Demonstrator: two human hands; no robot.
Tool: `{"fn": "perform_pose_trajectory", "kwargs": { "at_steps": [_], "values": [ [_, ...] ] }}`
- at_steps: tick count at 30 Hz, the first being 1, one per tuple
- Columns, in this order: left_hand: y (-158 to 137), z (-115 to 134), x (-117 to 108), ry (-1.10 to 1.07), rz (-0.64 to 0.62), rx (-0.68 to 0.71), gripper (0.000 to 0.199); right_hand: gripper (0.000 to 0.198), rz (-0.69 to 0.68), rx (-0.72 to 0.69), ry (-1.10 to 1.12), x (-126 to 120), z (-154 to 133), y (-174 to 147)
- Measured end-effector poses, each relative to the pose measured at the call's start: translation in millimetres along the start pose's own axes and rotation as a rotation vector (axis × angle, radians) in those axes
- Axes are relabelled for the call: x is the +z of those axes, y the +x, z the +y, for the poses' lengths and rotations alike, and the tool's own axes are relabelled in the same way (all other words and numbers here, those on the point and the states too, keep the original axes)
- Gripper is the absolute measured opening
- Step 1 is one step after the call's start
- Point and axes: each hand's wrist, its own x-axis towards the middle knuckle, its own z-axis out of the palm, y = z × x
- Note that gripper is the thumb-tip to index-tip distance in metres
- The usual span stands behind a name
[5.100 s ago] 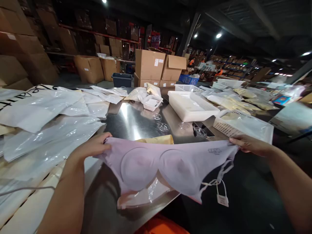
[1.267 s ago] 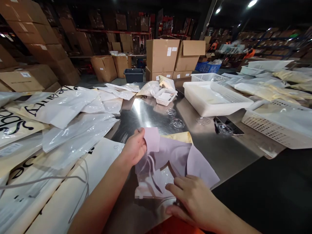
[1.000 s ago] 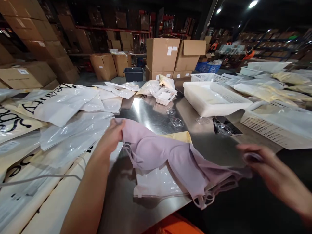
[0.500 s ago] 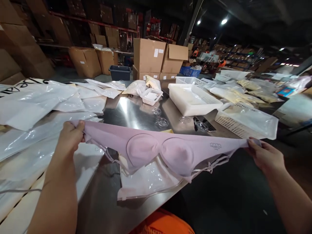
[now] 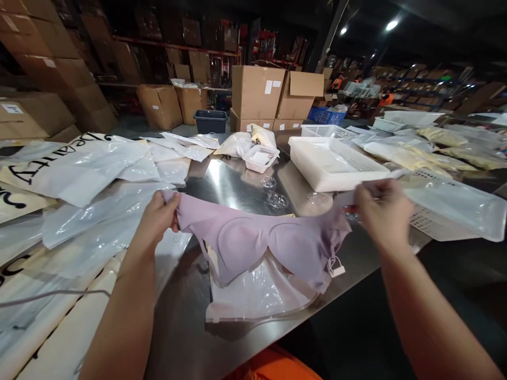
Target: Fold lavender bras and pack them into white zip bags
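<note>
A lilac bra (image 5: 253,237) hangs between my two hands above the metal table (image 5: 178,327). My left hand (image 5: 158,216) pinches one end of its band. At the other end, my right hand (image 5: 384,206) grips the band with closed fingers, a little blurred. The cups sag in the middle, and a small white tag (image 5: 338,271) dangles by a strap at the right. Beneath the bra lies a clear-fronted plastic zip bag (image 5: 257,301), partly covered by it.
White plastic bags (image 5: 99,163) lie heaped on the left. Behind the bra are clear plastic coils (image 5: 277,199), a small basket (image 5: 259,161) and a white bin (image 5: 336,177). A perforated basket (image 5: 455,211) stands right; something orange (image 5: 277,364) is below the table edge.
My right hand has come inward and up, so the bra, stretched taut before, is now slack and bunched on that side. The whole view has shifted, with things appearing further right.
</note>
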Motion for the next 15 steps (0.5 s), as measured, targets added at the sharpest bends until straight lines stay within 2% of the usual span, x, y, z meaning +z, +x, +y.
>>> {"fn": "perform_pose_trajectory", "kwargs": {
  "at_steps": [1, 3, 4, 5, 6, 8, 10, 11, 13, 15],
  "values": [
    [-2.0, 1.7, 1.9, -0.017, -0.018, 0.006, 0.027, 0.03, -0.175, -0.018, 0.13, 12.5, -16.9, -14.8],
    [-5.3, 6.2, 4.5, -0.06, -0.061, 0.004, 0.029, 0.047, -0.701, -0.081, 0.395, 31.9, -44.2, -41.7],
    [-6.5, 8.5, 5.8, -0.086, -0.078, 0.0, 0.029, 0.053, -0.85, -0.116, 0.479, 37.4, -53.4, -51.7],
    [-7.7, 10.4, 7.8, -0.112, -0.09, -0.001, 0.028, 0.056, -0.916, -0.148, 0.544, 39.6, -59.2, -58.8],
    [-9.1, 11.9, 10.9, -0.138, -0.097, 0.0, 0.025, 0.057, -0.879, -0.173, 0.587, 38.8, -61.6, -63.1],
    [-14.2, 12.9, 22.2, -0.174, -0.104, 0.014, 0.021, 0.052, -0.632, -0.184, 0.64, 30.3, -56.5, -65.8],
    [-24.9, 11.7, 40.8, -0.196, -0.125, 0.036, 0.019, 0.047, -0.419, -0.142, 0.691, 17.7, -41.4, -67.3],
    [-32.6, 10.8, 51.9, -0.198, -0.169, 0.045, 0.021, 0.044, -0.365, -0.097, 0.718, 11.4, -31.7, -70.2],
    [-51.0, 9.3, 73.5, -0.159, -0.401, 0.096, 0.024, 0.036, -0.351, 0.048, 0.753, 1.4, -11.0, -84.5],
    [-68.4, 8.9, 88.9, -0.042, -0.719, 0.206, 0.027, 0.028, -0.479, 0.228, 0.743, -2.9, 7.0, -112.4]
  ]
}}
